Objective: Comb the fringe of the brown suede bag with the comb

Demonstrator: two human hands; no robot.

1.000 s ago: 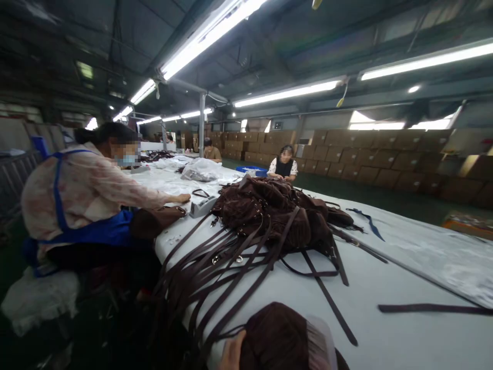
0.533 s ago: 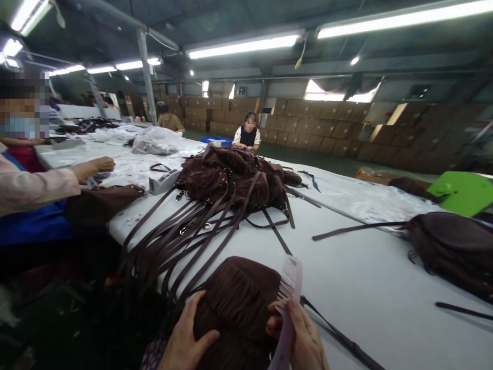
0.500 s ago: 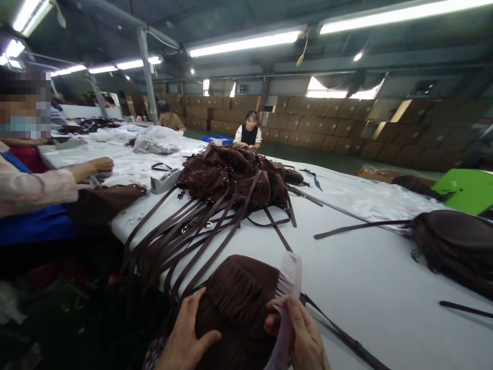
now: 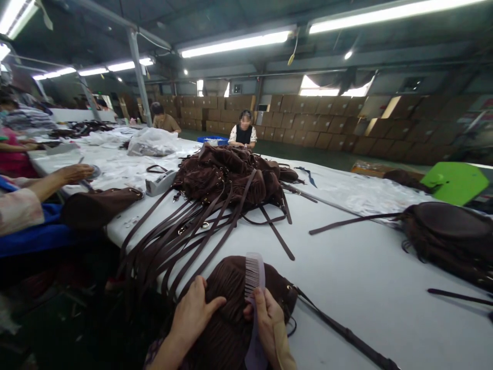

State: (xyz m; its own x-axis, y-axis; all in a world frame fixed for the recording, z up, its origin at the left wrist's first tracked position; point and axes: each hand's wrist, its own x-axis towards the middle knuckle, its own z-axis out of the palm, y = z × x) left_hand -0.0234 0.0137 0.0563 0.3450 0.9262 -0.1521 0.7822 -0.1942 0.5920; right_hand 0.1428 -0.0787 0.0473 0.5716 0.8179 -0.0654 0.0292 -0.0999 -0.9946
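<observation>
Right hand (image 4: 269, 318): grip pinching a pale lilac comb (image 4: 256, 275) between thumb and fingers, teeth facing left against the fringe of a dark brown bag (image 4: 231, 334). Left hand (image 4: 192, 314) on the bag's left side, thumb and fingers apart; cannot tell whether this grip clasps the fabric.

Bag sits at the near edge of the white table (image 4: 339, 272), low centre of view, metal eyelets at its right end. A dark strap (image 4: 346, 335) runs from there to the lower right.

Beyond: a heap of similar brown bags (image 4: 231, 180), many loose straps (image 4: 169, 241) trailing toward the table's left edge. Grey box (image 4: 160, 183) just left of the heap. Well to the right, another fringed bag (image 4: 450, 231), near a green panel (image 4: 454, 182).

Left side: a co-worker's hand (image 4: 73, 173) above a brown bucket-shaped bag (image 4: 100, 206). Far side: a seated person (image 4: 243, 134), a blue basket (image 4: 204, 139), stacked cartons (image 4: 308, 122) behind.
</observation>
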